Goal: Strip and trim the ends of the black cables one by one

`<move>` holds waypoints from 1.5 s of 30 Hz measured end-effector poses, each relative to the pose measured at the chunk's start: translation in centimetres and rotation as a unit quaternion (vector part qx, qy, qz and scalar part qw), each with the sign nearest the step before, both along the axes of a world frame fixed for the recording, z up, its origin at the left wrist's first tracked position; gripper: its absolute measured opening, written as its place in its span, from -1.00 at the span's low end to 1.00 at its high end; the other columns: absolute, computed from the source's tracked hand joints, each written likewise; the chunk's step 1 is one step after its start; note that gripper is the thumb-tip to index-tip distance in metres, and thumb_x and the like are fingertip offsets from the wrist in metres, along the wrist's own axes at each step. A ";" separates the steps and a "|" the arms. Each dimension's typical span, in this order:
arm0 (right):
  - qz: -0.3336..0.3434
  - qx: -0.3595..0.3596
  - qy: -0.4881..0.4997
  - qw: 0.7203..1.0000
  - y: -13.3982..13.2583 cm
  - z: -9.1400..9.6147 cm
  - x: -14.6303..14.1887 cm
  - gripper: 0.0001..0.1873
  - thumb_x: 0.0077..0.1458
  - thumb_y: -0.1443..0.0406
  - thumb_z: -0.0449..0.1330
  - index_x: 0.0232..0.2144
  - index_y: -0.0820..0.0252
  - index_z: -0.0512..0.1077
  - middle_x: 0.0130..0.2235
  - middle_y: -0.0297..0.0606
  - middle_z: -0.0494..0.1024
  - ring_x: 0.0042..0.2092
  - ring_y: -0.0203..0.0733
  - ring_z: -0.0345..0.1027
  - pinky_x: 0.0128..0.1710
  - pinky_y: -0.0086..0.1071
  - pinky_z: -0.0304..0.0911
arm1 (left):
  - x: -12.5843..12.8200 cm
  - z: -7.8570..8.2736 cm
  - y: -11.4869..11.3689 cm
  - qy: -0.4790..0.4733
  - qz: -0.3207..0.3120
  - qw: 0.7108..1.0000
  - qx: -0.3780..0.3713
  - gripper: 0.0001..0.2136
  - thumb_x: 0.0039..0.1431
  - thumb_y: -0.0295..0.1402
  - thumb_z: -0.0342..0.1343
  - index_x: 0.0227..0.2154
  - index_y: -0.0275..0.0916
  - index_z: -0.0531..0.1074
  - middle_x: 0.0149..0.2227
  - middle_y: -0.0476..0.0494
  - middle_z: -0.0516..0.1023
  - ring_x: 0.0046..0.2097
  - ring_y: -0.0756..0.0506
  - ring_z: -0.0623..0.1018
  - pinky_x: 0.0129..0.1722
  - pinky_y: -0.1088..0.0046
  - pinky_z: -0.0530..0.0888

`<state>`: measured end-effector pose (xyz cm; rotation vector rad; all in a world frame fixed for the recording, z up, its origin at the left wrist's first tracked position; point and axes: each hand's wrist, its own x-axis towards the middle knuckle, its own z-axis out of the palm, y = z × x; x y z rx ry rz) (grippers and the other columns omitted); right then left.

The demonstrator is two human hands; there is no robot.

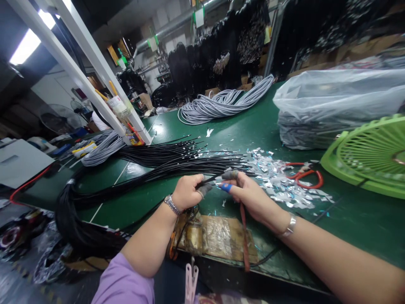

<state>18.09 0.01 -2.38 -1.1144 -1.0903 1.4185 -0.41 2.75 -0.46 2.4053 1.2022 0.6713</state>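
Note:
My left hand, a watch on its wrist, is closed around a thin black cable above the front of the green table. Close beside it, my right hand pinches at the same cable near its end; the exact grip is partly hidden by the fingers. Blue tape wraps the right thumb, and grey covers sit on fingertips of both hands. A brownish-red strap hangs below the right hand. Behind both hands, a bundle of black cables lies with its ends pointing right. Below them is a tape-covered wooden board at the table edge.
Silvery and white scraps spread beside red-handled scissors. A green fan and a clear plastic bag stand right. Coiled grey cable lies at the back of the green table. White posts rise at left.

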 end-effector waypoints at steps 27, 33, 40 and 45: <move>0.158 0.034 -0.057 0.985 0.6 0.1 0.8 -0.70 -0.22 0.12 0.32 -0.48 0.15 0.36 -0.54 -0.41 0.42 -0.48 -0.29 0.28 -0.45 -0.39 0.21 | 0.1 0.4 0.1 -0.065 -0.156 0.977 -0.130 -0.69 0.10 -0.13 0.11 -0.55 -0.30 0.38 -0.61 0.04 0.25 -0.52 0.06 0.22 -0.50 0.54 0.17; 0.040 0.162 -0.141 0.976 1.4 -0.7 1.2 -0.75 -0.03 0.08 0.21 -0.47 0.13 0.41 -0.46 -0.31 0.49 -0.39 -0.20 0.35 -0.34 -0.31 0.31 | 0.5 0.3 -0.1 -0.202 -0.072 0.929 -0.301 -0.56 0.00 0.05 0.15 -0.49 -0.31 0.38 -0.69 0.09 0.22 -0.65 0.10 0.20 -0.63 0.56 0.14; 0.085 0.268 -0.160 0.946 0.5 0.0 1.4 -0.62 0.00 0.03 0.22 -0.20 0.11 0.47 -0.28 -0.25 0.52 -0.36 -0.21 0.33 -0.35 -0.34 0.31 | 0.4 0.3 0.0 -0.204 -0.042 0.912 -0.352 -0.52 -0.05 0.10 0.17 -0.46 -0.31 0.38 -0.72 0.14 0.21 -0.72 0.14 0.14 -0.72 0.60 0.07; 0.056 0.326 -0.254 0.909 0.4 -0.2 1.2 -0.78 0.09 0.14 0.13 -0.41 0.12 0.51 -0.44 -0.26 0.49 -0.40 -0.20 0.30 -0.39 -0.34 0.25 | 0.4 0.5 0.0 -0.220 -0.046 0.901 -0.370 -0.48 -0.10 0.14 0.18 -0.48 -0.33 0.37 -0.73 0.15 0.19 -0.73 0.16 0.12 -0.75 0.60 0.04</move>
